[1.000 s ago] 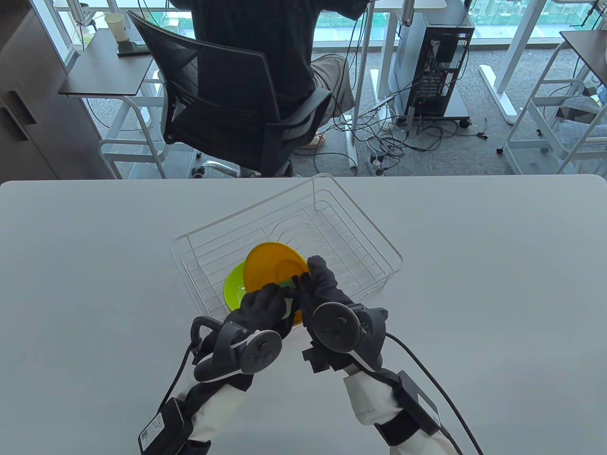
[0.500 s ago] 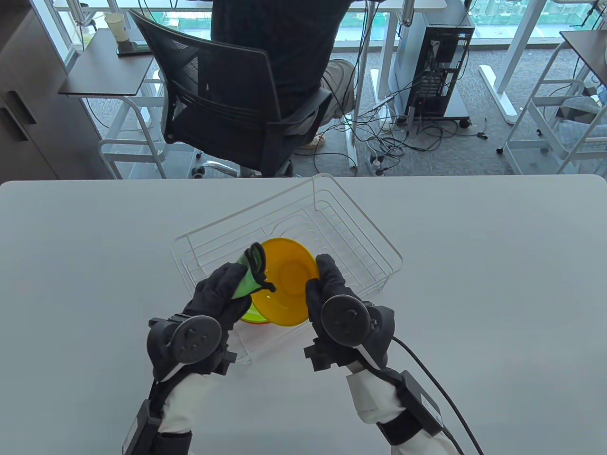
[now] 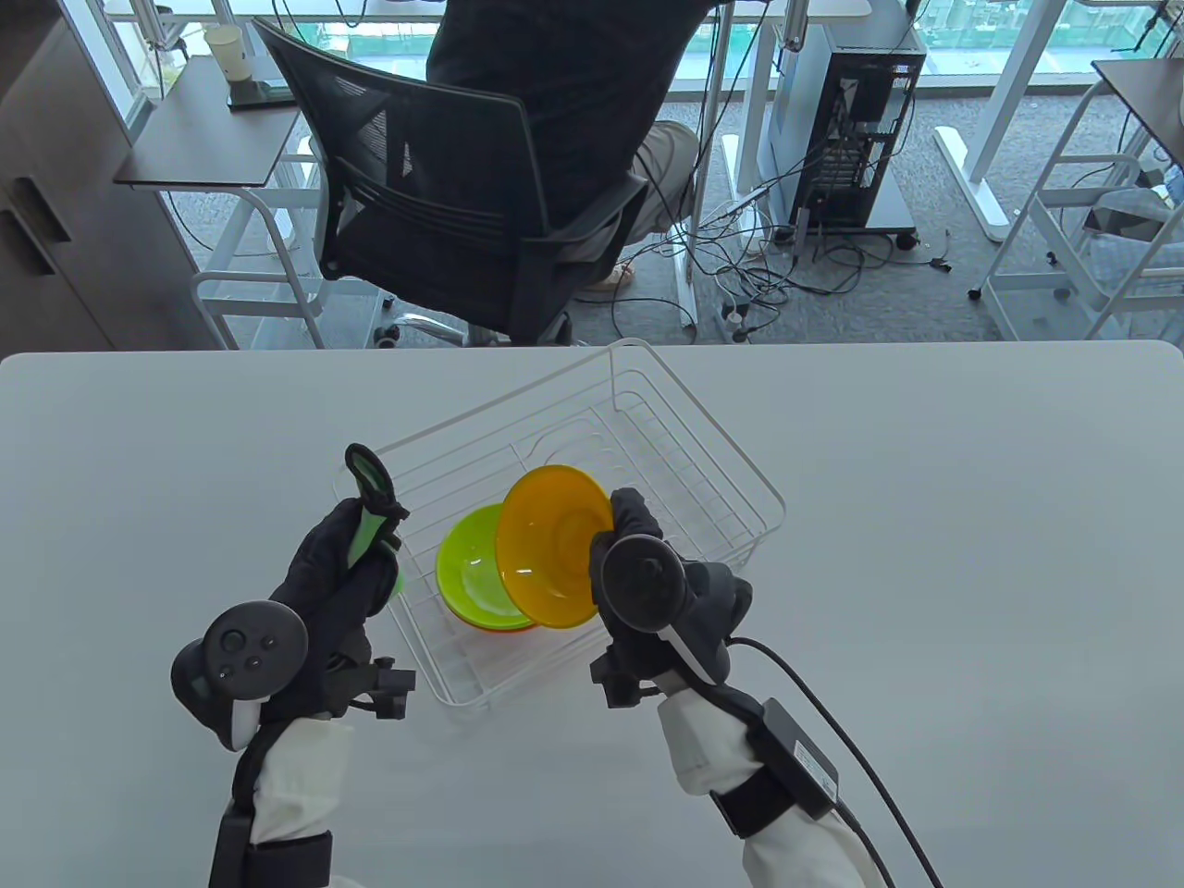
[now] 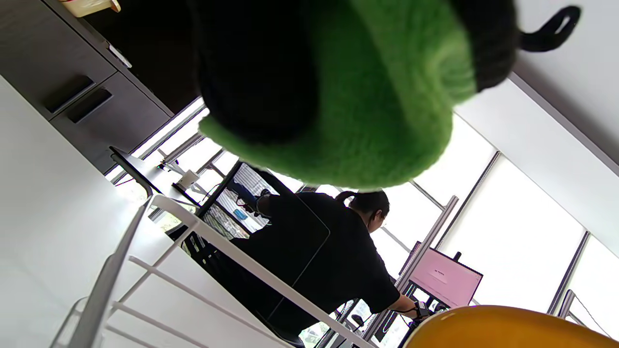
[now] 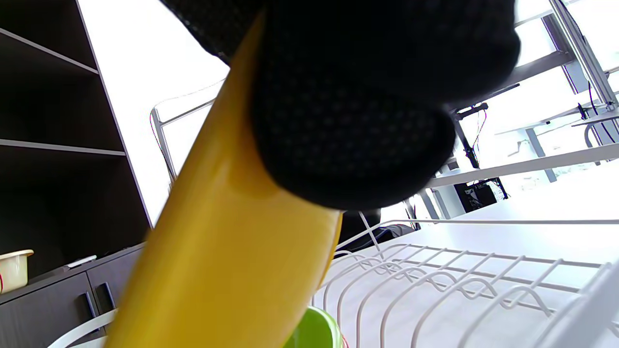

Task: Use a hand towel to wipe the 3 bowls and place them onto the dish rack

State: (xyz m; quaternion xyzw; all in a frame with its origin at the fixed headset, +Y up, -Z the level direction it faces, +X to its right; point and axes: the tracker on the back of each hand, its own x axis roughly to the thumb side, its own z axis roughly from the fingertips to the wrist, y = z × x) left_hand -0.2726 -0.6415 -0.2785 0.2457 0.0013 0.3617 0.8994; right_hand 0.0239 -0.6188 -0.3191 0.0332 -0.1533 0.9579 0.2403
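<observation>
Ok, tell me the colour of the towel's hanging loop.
Black, on the green towel; the table view shows the loop best.

Orange bowl (image 3: 546,548) tilted above green bowl (image 3: 474,566) in dish rack (image 3: 703,444).

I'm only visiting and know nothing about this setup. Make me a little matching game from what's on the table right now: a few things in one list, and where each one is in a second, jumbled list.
Things:
1. yellow bowl
2. green bowl
3. green towel
4. dish rack

Where each is:
A. bunched in the grip of the left hand
B. lying in the rack, on top of an orange bowl
C. standing on the table
D. held tilted above the rack by the right hand

Pairs: 1-D, 2-B, 3-A, 4-C
</observation>
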